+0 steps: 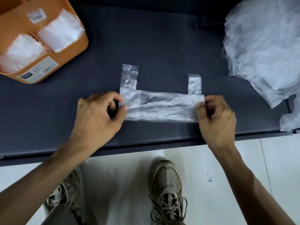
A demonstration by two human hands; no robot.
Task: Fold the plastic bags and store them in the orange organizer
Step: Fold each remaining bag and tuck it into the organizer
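A clear plastic bag [162, 108] lies flat on the dark table [154, 46], folded into a long strip with its two handles pointing away from me. My left hand [99, 114] pinches the strip's left end between thumb and fingers. At the right end, my right hand [215, 117] pinches the bag the same way. The orange organizer [71, 51] stands at the far left corner, and folded clear bags [60, 33] fill two of its compartments.
A big heap of loose clear plastic bags [266, 46] covers the table's right side and hangs over its right edge. The table's front edge [146, 143] runs just below my hands. Beneath it are a light tiled floor and my shoes.
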